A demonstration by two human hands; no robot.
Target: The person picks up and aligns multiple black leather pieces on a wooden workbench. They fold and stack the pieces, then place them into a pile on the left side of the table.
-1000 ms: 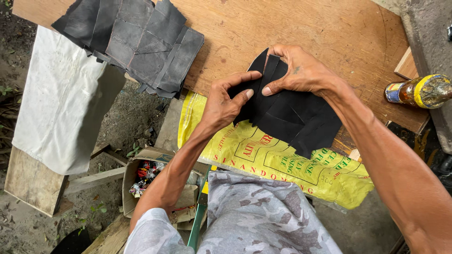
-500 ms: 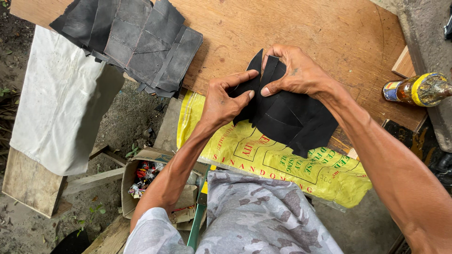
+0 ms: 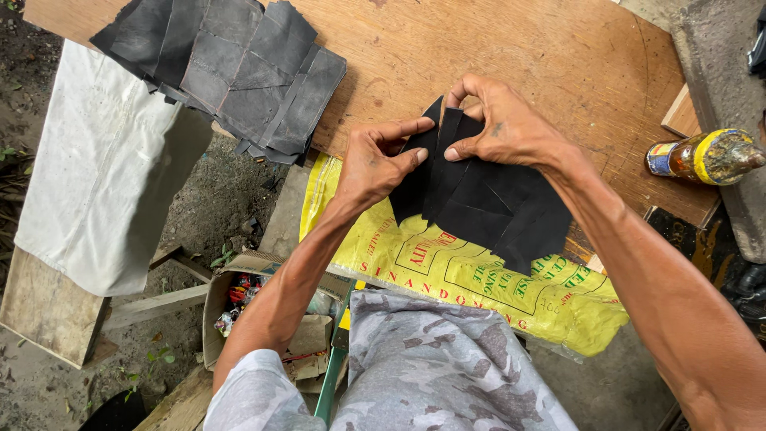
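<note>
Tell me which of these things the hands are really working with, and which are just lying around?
In use:
left hand
right hand
black pieces, pinched by both hands

Lying about:
grey stack on the wooden board
yellow sack
white cloth
bottle
cardboard box of small items

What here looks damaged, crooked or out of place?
The bottle lies on its side at the edge of the wooden board. The grey sheets overhang the board's corner, their edges ragged. Both hands, left hand and right hand, pinch the black pieces.
</note>
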